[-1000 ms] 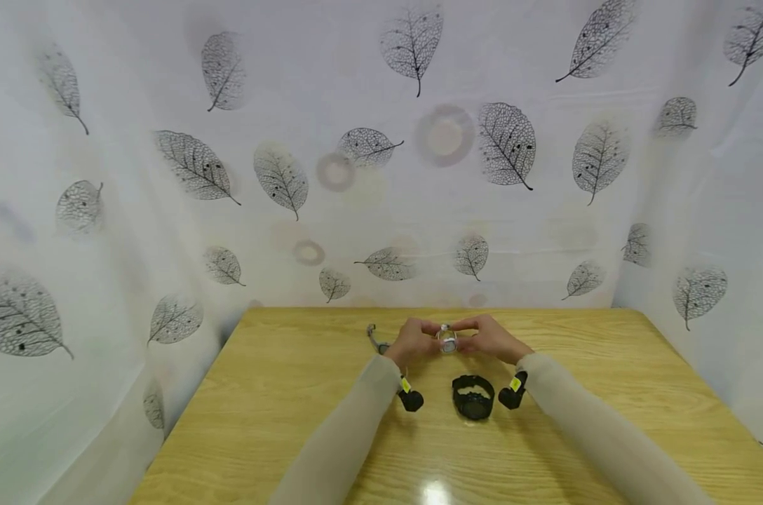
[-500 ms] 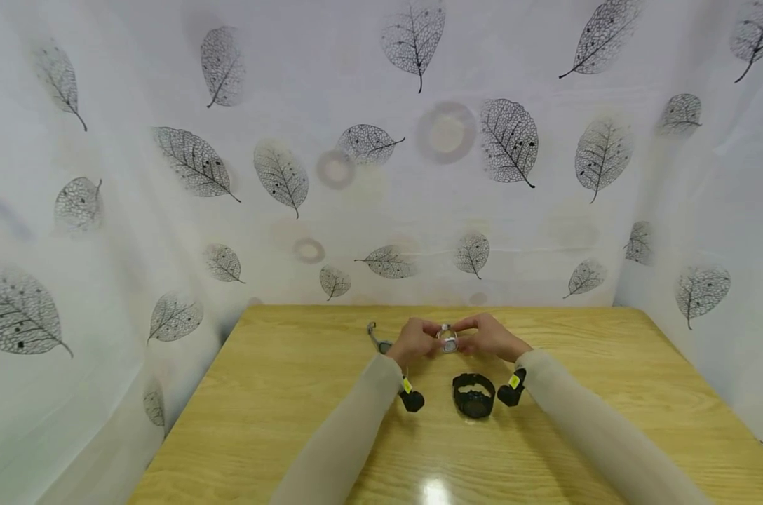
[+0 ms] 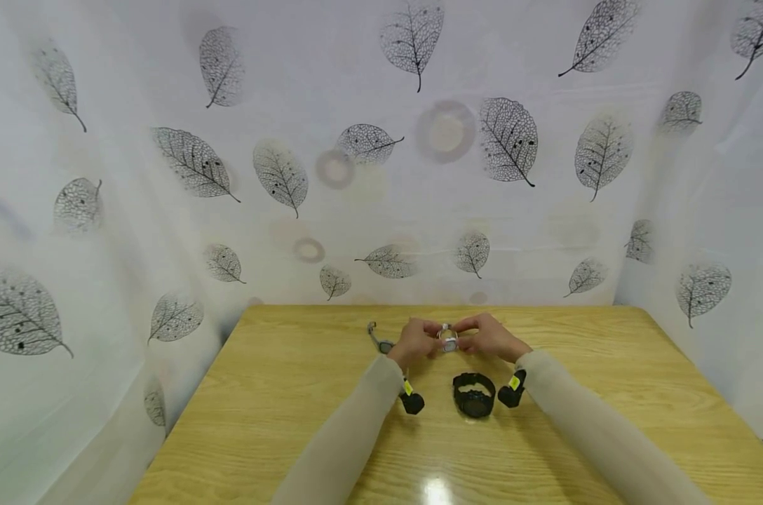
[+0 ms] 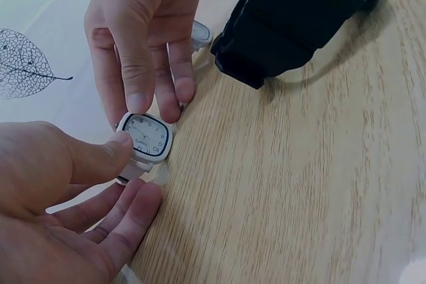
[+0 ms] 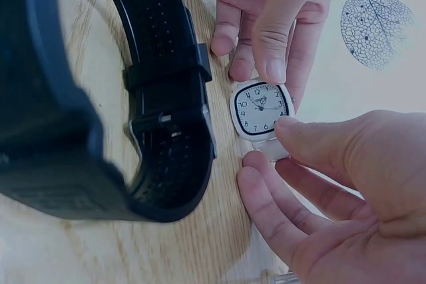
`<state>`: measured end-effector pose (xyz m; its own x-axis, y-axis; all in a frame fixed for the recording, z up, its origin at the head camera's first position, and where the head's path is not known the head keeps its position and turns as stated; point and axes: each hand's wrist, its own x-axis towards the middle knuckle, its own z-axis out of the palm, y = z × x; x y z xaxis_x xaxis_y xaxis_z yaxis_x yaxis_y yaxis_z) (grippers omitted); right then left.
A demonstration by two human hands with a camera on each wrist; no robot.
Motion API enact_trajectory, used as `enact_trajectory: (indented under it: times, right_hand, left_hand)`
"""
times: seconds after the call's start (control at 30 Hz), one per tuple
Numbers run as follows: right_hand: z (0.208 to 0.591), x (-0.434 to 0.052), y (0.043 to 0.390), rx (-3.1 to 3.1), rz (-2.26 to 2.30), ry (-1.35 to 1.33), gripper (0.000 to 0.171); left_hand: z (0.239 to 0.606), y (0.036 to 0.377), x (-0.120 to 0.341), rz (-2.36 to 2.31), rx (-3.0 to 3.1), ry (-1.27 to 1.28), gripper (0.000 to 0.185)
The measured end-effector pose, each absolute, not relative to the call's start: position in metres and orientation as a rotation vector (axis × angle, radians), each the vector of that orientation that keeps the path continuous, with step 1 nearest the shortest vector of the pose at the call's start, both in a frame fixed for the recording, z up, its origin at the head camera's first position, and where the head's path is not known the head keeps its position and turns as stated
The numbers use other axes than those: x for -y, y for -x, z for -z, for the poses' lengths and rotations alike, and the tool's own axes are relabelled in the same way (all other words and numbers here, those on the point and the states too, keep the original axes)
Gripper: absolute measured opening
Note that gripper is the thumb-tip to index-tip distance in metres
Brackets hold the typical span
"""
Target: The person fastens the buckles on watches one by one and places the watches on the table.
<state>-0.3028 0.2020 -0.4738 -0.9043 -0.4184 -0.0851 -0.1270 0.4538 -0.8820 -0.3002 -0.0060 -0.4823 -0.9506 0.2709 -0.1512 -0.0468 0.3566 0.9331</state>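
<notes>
Fingers (image 4: 136, 74) of both hands pinch the small white watch (image 3: 447, 341), held just above the table (image 3: 293, 400) beyond the black watch (image 3: 473, 397); it seems mid-inspection, and turning it over would call for a gentle, steady grip

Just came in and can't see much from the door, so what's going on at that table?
A person is holding a small white watch with a squarish face between both hands above a wooden table. The left hand and the right hand each pinch it from one side, thumb and fingers on the case. A black watch lies on the table nearer the person, untouched, and another grey watch lies beside the left hand.
</notes>
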Motion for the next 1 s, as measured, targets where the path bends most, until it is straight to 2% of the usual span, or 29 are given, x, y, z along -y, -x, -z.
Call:
enact_trajectory:
  times: [0.53, 0.77, 1.0]
  right_hand:
    - [0.473, -0.201, 0.302, -2.408, 1.436, 0.443, 0.041]
    - [0.469, -0.197, 0.298, -2.455, 1.391, 0.452, 0.043]
    - [0.454, -0.192, 0.294, -2.543, 1.353, 0.467, 0.045]
  left_hand:
    - [0.479, 0.297, 0.01, -1.636, -2.311, -0.283, 0.035]
    - [0.477, 0.292, 0.015, -1.601, -2.35, -0.291, 0.05]
    - [0.468, 0.283, 0.024, -1.608, -2.438, -0.289, 0.049]
